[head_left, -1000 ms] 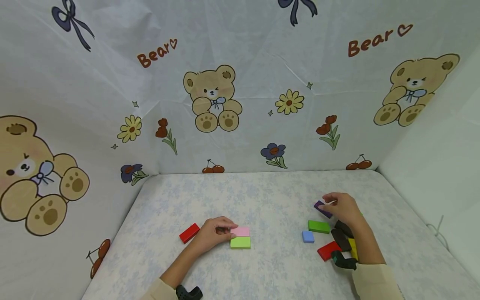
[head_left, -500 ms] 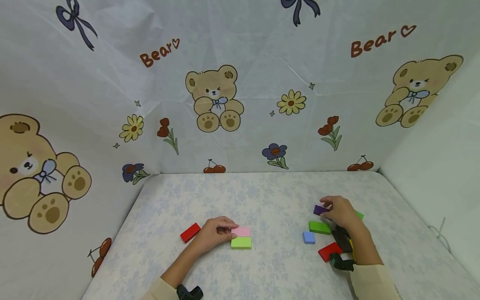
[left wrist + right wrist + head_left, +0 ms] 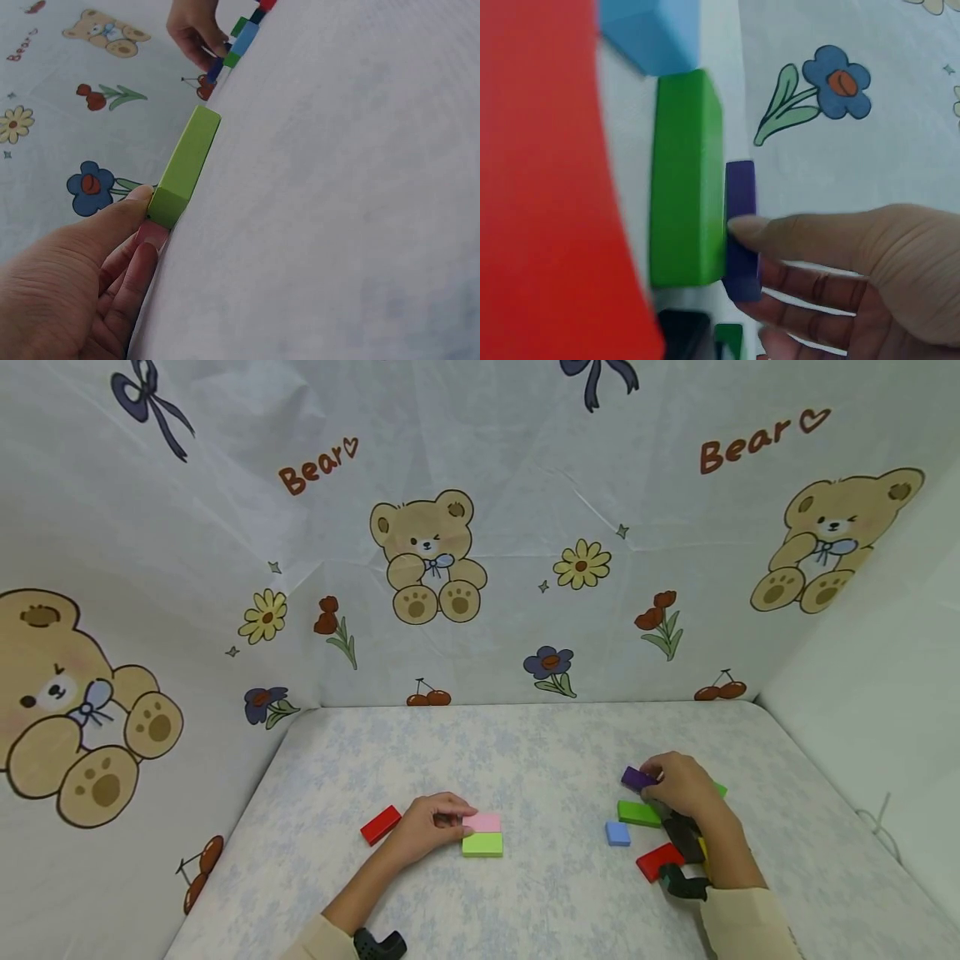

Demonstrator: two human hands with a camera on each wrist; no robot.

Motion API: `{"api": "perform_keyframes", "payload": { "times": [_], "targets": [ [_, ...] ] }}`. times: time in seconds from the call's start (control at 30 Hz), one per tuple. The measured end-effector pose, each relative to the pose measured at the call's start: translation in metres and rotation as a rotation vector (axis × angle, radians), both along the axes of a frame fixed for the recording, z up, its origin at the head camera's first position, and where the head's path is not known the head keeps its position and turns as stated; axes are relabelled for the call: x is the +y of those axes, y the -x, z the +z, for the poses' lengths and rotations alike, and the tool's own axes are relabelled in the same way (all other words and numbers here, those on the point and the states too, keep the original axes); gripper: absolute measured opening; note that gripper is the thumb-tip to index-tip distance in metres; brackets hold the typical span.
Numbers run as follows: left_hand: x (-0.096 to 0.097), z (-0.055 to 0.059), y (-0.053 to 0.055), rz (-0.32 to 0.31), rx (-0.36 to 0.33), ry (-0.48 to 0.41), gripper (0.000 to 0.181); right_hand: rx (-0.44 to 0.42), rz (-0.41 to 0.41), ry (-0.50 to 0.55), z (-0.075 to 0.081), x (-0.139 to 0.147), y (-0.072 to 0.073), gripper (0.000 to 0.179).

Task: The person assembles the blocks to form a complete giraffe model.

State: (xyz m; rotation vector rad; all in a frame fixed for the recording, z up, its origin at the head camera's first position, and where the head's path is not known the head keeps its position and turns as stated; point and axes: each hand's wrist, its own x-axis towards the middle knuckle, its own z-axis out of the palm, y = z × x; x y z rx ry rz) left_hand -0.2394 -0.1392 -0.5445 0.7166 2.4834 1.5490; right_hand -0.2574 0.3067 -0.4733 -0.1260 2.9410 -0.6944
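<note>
My left hand pinches the left end of a flat pink block between thumb and fingers. A lime green block lies flush along the pink block's near side; in the left wrist view the thumb tip sits at the lime block's end. On the right, my right hand holds a purple block between thumb and fingers. The right wrist view has this purple block close beside a green block, the thumb across its face.
A red block lies left of my left hand. Near my right forearm are a blue block, another red block, dark pieces and a partly hidden yellow block. Another green block shows behind the right hand.
My right hand has come slightly nearer, and the purple block has turned and shifted a little left in its fingers. The left hand and the pink and lime blocks stay put.
</note>
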Motion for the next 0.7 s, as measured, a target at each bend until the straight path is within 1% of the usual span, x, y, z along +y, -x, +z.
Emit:
{"api": "perform_keyframes", "payload": {
  "times": [0.07,0.2,0.27,0.3,0.4,0.6,0.7],
  "targets": [
    [0.000,0.000,0.000,0.003,-0.001,0.004,0.027,0.006,0.040,0.035,0.003,-0.004,0.000,0.031],
    [0.000,-0.001,0.001,0.003,-0.011,0.004,0.026,0.020,0.157,0.122,0.009,-0.016,-0.002,0.031],
    [0.000,-0.002,0.001,0.000,-0.015,0.000,0.026,0.032,0.211,0.150,0.010,-0.025,-0.003,0.030],
    [0.000,-0.002,0.001,-0.001,-0.016,-0.001,0.026,0.039,0.240,0.156,0.011,-0.030,-0.004,0.031],
    [-0.001,-0.002,0.001,-0.006,-0.013,-0.004,0.026,0.050,0.289,0.161,0.011,-0.048,-0.006,0.030],
    [-0.002,-0.002,0.002,-0.014,-0.009,-0.003,0.027,0.019,0.373,0.198,0.010,-0.083,-0.013,0.030],
    [-0.002,-0.002,0.002,-0.016,-0.005,-0.001,0.027,0.027,0.422,0.191,0.007,-0.097,-0.017,0.030]
  ]
}}
